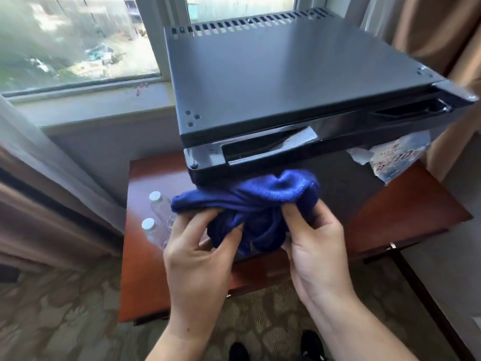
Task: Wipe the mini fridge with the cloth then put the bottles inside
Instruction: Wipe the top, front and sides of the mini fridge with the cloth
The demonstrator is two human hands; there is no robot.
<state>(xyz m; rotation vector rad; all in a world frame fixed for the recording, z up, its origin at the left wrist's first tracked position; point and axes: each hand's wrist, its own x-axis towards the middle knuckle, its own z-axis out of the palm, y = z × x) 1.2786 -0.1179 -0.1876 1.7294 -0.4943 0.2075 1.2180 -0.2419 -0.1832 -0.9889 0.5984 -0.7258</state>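
Note:
A black mini fridge [286, 74] stands on a reddish wooden table [406, 212], its door shut and its flat top facing me. In front of the door I hold a bunched blue cloth [255, 204] with both hands. My left hand [200, 256] pinches its left part and my right hand [315, 251] pinches its right part. The cloth's top edge is close to the door, just below the handle recess [268, 147]. Two clear bottles with white caps [156, 217] stand on the table left of the fridge, partly behind my left hand.
A crumpled plastic bag [390, 157] lies on the table right of the fridge. A window and sill [91, 100] are behind, curtains [442, 35] at both sides. Patterned carpet [65, 308] lies below, with my shoes at the bottom edge.

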